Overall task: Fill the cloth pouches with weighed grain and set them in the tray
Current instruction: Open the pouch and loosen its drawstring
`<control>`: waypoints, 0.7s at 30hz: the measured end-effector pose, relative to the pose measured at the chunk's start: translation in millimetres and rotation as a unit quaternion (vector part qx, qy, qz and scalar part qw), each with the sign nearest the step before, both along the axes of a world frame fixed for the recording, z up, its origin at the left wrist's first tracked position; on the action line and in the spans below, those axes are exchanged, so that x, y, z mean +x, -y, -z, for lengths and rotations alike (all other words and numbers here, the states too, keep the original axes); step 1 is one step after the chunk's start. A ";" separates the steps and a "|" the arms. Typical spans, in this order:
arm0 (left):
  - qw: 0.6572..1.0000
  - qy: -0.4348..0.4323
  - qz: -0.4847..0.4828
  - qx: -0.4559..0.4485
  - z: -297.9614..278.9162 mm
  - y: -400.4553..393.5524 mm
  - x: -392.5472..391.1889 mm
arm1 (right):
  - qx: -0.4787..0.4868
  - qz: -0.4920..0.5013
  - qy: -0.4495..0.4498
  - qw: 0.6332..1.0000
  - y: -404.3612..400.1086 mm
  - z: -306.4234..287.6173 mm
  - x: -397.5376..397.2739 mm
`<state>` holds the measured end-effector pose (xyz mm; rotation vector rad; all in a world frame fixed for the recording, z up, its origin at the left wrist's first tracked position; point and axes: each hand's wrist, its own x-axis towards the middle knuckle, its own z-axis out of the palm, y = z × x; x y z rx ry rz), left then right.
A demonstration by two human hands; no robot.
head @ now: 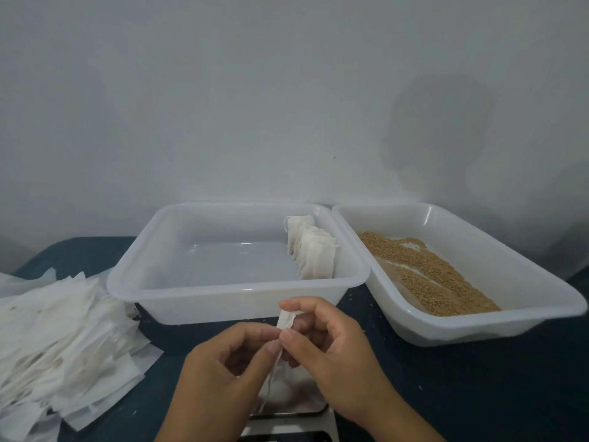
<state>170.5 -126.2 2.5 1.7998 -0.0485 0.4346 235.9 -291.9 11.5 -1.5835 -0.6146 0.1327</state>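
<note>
A small white cloth pouch (286, 320) is held upright between my two hands, just in front of the middle tray. My right hand (325, 342) grips its body. My left hand (229, 362) pinches its drawstring, which hangs down below. The clear plastic tray (223, 295) in the middle holds a row of filled pouches (314, 250) standing along its right wall. A second clear tray (478, 323) to the right holds loose brown grain (427, 272). A scale (287, 419) with a shiny metal top sits under my hands, partly hidden.
A large heap of flat white pouches (60, 339) lies on the dark blue table (478, 393) at the left. A pale wall stands close behind the trays. A few stray grains dot the table.
</note>
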 end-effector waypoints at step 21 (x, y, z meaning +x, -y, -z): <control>0.980 0.045 -0.138 0.137 -10.3 -7.0 -4.3 | -0.141 0.102 0.346 0.922 8.6 -1.3 -1.2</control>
